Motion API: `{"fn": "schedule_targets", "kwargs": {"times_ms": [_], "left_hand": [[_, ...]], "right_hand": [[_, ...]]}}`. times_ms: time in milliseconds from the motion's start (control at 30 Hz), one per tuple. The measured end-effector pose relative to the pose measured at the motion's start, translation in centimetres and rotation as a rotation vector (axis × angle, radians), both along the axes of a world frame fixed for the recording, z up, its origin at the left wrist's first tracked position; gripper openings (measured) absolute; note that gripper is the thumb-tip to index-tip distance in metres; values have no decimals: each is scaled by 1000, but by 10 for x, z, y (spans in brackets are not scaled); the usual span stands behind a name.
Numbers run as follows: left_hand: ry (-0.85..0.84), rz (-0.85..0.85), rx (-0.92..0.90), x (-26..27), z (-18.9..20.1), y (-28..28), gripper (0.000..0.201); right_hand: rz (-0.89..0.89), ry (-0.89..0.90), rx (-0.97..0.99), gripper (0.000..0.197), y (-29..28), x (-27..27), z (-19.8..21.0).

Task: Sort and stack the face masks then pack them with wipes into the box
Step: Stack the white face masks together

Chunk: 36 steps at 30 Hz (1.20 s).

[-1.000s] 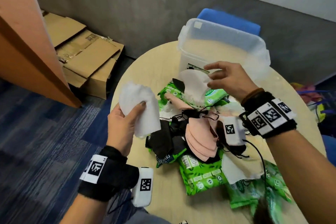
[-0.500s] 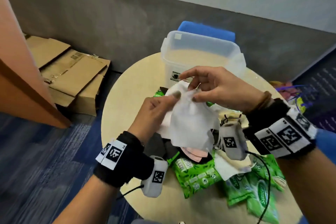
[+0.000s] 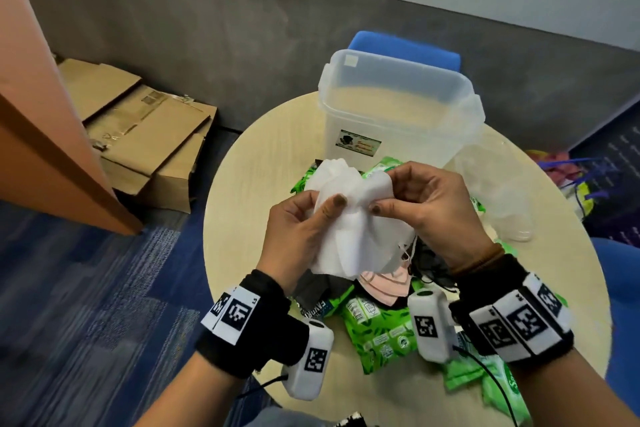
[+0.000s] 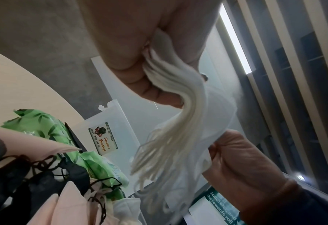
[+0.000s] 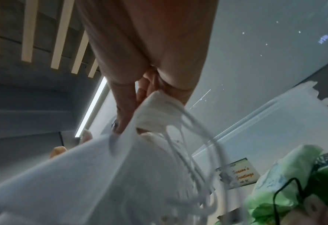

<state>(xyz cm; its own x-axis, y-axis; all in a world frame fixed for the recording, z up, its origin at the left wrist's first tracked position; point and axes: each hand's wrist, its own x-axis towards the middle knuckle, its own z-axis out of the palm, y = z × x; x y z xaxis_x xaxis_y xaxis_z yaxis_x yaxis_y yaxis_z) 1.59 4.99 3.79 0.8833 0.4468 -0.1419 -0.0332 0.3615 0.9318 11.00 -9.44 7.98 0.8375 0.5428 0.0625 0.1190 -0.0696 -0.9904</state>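
Both hands hold a bundle of white face masks [image 3: 349,225] above the pile on the round table [image 3: 242,191]. My left hand [image 3: 298,239] grips the bundle's left side with its thumb on top; my right hand [image 3: 433,215] pinches the upper right edge. In the left wrist view the white masks [image 4: 180,115] fan out from my fingers, ear loops dangling. In the right wrist view the white masks [image 5: 101,175] fill the lower left. Pink masks [image 3: 384,288] and black masks [image 3: 429,260] lie beneath. Green wipe packs [image 3: 377,333] lie around them. The clear plastic box [image 3: 398,111] stands behind, with nothing visible inside it.
A blue chair [image 3: 405,48] stands behind the box. Flattened cardboard boxes [image 3: 138,128] lie on the floor at left beside an orange panel [image 3: 41,135]. A clear lid [image 3: 498,191] rests on the table at right. Coloured bags [image 3: 568,180] sit past the right edge.
My left hand brought its white masks from the left to the middle, and my right hand lifted another white mask from the pile onto them. Both hands now hold the bundle together.
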Motion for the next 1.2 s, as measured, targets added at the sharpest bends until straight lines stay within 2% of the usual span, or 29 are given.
{"fn": "schedule_targets", "kwargs": {"times_ms": [67, 200, 233, 367, 433, 600, 700, 767, 867, 900, 1000, 1133, 1200], "left_hand": [[-10, 16, -12, 0, -1, 0, 23], [-53, -11, 42, -1, -4, 0, 50], [-53, -28, 66, -1, -4, 0, 50], [-53, -27, 183, 0, -7, -3, 25], [-75, -12, 268, 0, -11, -3, 29], [-129, 38, 458, -2, -16, -4, 22], [-129, 27, 506, -3, -14, -7, 16], [-129, 6, 455, -2, -10, -12, 15], [-142, -47, 166, -4, -3, -18, 29], [-143, -58, 126, -4, -3, -18, 30], [-124, -81, 224, -5, -1, -20, 23], [-118, -116, 175, -7, -6, -19, 28], [-103, -89, 179, -9, -12, -15, 30]], "right_hand": [[-33, -25, 9, 27, -2, 1, -2], [2, -90, -12, 18, -5, 0, -2], [11, -101, -20, 18, -5, -1, -2], [13, -131, -18, 20, -6, -1, -1], [5, -108, -6, 23, -7, -1, -3], [-24, -60, -10, 17, -11, -1, -10], [-21, -66, -22, 23, -9, -5, -8], [-5, -65, -28, 29, -4, -8, -7], [-22, -108, -85, 30, 2, -10, -8], [-28, -138, -119, 30, 3, -10, -9], [-19, -192, -126, 31, 7, -14, -10], [-50, -360, -139, 30, 14, -21, -14], [-72, -448, -190, 36, 17, -20, -19]]}}
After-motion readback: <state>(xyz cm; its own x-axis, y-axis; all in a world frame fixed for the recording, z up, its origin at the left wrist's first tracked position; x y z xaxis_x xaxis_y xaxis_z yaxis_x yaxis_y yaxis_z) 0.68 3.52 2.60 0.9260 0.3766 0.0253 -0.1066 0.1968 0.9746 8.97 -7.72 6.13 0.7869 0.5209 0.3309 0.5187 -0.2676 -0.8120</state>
